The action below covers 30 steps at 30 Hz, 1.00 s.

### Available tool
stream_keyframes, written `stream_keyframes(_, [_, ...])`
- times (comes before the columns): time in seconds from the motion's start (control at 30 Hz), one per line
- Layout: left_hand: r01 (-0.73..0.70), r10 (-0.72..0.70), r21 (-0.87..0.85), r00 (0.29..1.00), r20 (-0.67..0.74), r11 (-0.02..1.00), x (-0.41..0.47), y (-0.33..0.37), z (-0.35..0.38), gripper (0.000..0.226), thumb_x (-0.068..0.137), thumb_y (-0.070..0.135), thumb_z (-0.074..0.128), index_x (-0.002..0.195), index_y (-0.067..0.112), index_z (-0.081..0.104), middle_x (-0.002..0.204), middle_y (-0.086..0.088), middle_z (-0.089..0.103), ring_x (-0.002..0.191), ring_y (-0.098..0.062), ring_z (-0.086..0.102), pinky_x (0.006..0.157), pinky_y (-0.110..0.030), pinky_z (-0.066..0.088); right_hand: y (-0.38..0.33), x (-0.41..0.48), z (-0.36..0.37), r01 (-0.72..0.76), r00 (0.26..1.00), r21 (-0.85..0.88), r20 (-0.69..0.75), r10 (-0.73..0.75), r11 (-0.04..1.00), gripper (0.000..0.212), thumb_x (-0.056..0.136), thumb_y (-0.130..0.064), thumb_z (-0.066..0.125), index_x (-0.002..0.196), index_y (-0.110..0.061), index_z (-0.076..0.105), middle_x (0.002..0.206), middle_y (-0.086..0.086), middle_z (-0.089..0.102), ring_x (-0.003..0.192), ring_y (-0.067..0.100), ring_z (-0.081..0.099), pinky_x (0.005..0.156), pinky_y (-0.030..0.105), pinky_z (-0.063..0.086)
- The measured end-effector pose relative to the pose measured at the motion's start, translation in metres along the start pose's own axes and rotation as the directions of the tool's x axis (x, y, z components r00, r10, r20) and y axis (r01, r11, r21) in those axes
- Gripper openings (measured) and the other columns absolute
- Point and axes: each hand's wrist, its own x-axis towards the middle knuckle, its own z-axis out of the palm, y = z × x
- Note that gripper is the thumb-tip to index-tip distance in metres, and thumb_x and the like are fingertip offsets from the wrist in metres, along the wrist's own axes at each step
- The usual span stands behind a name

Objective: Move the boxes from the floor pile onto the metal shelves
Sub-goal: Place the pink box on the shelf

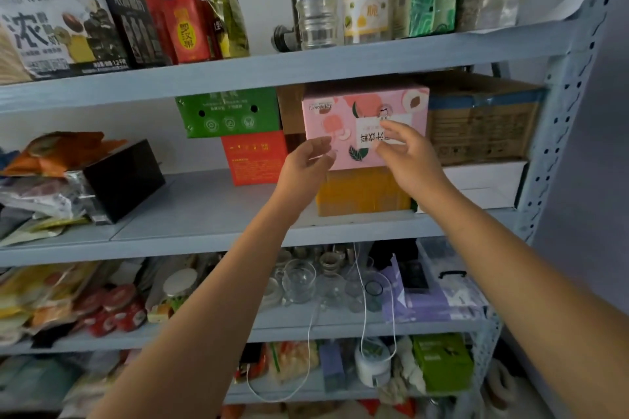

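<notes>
A pink box (343, 112) with peach pictures sits upside down on a yellow box (362, 194), on the second shelf board (204, 214) of the pale blue metal shelves. My left hand (308, 165) hovers at the pink box's lower left corner, fingers spread and holding nothing. My right hand (406, 155) is spread in front of the box's white label, touching or just off its face. A green box (228, 112) rests on a red box (255, 156) to the left. The floor pile is out of view.
Brown cardboard boxes (483, 119) on a white box (483, 184) fill the shelf's right end. A black box (122, 180) and snack bags lie at the left. Jars and cartons stand on the top shelf, glassware (299, 279) on the shelf below. A white cable (364, 316) dangles.
</notes>
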Motion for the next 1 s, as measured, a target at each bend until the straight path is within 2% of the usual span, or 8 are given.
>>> stream_keyframes(0.07, [0.051, -0.050, -0.049, 0.999, 0.008, 0.998, -0.014, 0.004, 0.003, 0.038, 0.100, 0.034, 0.054, 0.136, 0.026, 0.055, 0.129, 0.008, 0.062, 0.117, -0.009, 0.058, 0.095, -0.025, 0.049, -0.004, -0.012, -0.003, -0.115, 0.993, 0.189, 0.029, 0.112, 0.975, 0.043, 0.098, -0.038, 0.055, 0.139, -0.027, 0.051, 0.139, -0.006, 0.054, 0.122, 0.011, 0.054, 0.098, 0.038, 0.051])
stream_keyframes(0.13, [0.082, -0.081, -0.081, 0.997, 0.018, 0.993, -0.031, 0.005, 0.005, 0.038, 0.100, 0.041, 0.051, 0.135, 0.029, 0.056, 0.131, 0.010, 0.061, 0.121, -0.010, 0.057, 0.104, -0.036, 0.046, -0.003, -0.028, -0.002, -0.177, 0.984, 0.277, 0.068, 0.164, 0.945, 0.040, 0.097, -0.044, 0.054, 0.134, -0.030, 0.054, 0.134, -0.008, 0.056, 0.119, 0.011, 0.055, 0.096, 0.042, 0.053])
stream_keyframes(0.33, [0.204, -0.207, -0.199, 0.978, 0.004, 0.959, -0.077, -0.009, 0.017, 0.045, 0.101, 0.049, 0.042, 0.136, 0.024, 0.055, 0.133, 0.007, 0.059, 0.113, -0.011, 0.062, 0.105, -0.041, 0.047, 0.017, -0.077, 0.001, -0.183, 0.968, 0.201, 0.209, 0.141, 0.962, 0.054, 0.093, -0.059, 0.051, 0.140, -0.033, 0.048, 0.143, -0.011, 0.049, 0.127, 0.008, 0.049, 0.108, 0.044, 0.043])
stream_keyframes(0.5, [0.270, -0.243, -0.228, 0.960, 0.139, 0.935, -0.097, -0.015, 0.041, 0.048, 0.104, 0.050, 0.030, 0.134, 0.023, 0.057, 0.138, 0.001, 0.057, 0.120, -0.017, 0.059, 0.108, -0.043, 0.044, 0.033, -0.113, -0.026, -0.247, 0.965, 0.160, 0.127, 0.228, 0.956, 0.054, 0.093, -0.057, 0.052, 0.141, -0.031, 0.049, 0.141, -0.011, 0.052, 0.126, 0.007, 0.050, 0.109, 0.041, 0.043])
stream_keyframes(0.63, [0.268, -0.201, -0.240, 0.941, 0.271, 0.933, -0.120, -0.016, 0.065, 0.045, 0.103, 0.055, 0.022, 0.120, 0.036, 0.059, 0.133, 0.008, 0.060, 0.118, -0.012, 0.060, 0.103, -0.039, 0.045, 0.045, -0.146, -0.053, -0.340, 0.939, 0.180, 0.007, 0.345, 0.923, 0.029, 0.097, -0.050, 0.052, 0.122, -0.036, 0.056, 0.119, -0.019, 0.059, 0.116, 0.009, 0.058, 0.099, 0.041, 0.052])
stream_keyframes(0.73, [0.333, -0.236, -0.232, 0.901, 0.364, 0.914, -0.144, -0.031, 0.083, 0.046, 0.103, 0.055, 0.022, 0.117, 0.037, 0.061, 0.126, 0.012, 0.063, 0.116, -0.011, 0.061, 0.100, -0.036, 0.047, 0.051, -0.183, -0.067, -0.401, 0.907, 0.194, -0.053, 0.417, 0.895, 0.023, 0.097, -0.048, 0.053, 0.118, -0.038, 0.056, 0.120, -0.015, 0.060, 0.114, 0.009, 0.060, 0.092, 0.036, 0.055])
stream_keyframes(0.87, [0.443, -0.312, -0.186, 0.819, 0.481, 0.877, -0.185, -0.059, 0.115, 0.056, 0.103, 0.056, 0.018, 0.123, 0.030, 0.062, 0.127, 0.008, 0.065, 0.114, -0.012, 0.063, 0.095, -0.036, 0.049, 0.072, -0.247, -0.076, -0.509, 0.835, 0.208, -0.116, 0.538, 0.835, 0.014, 0.096, -0.048, 0.054, 0.109, -0.041, 0.057, 0.120, -0.014, 0.061, 0.113, 0.008, 0.060, 0.092, 0.036, 0.054])
stream_keyframes(1.0, [0.569, -0.374, -0.148, 0.693, 0.617, 0.809, -0.235, -0.078, 0.160, 0.053, 0.104, 0.053, 0.016, 0.114, 0.028, 0.062, 0.123, 0.004, 0.064, 0.114, -0.017, 0.061, 0.108, -0.042, 0.041, 0.094, -0.318, -0.088, -0.612, 0.735, 0.218, -0.197, 0.649, 0.760, 0.009, 0.098, -0.042, 0.054, 0.105, -0.039, 0.058, 0.113, -0.014, 0.062, 0.111, 0.009, 0.061, 0.093, 0.036, 0.053])
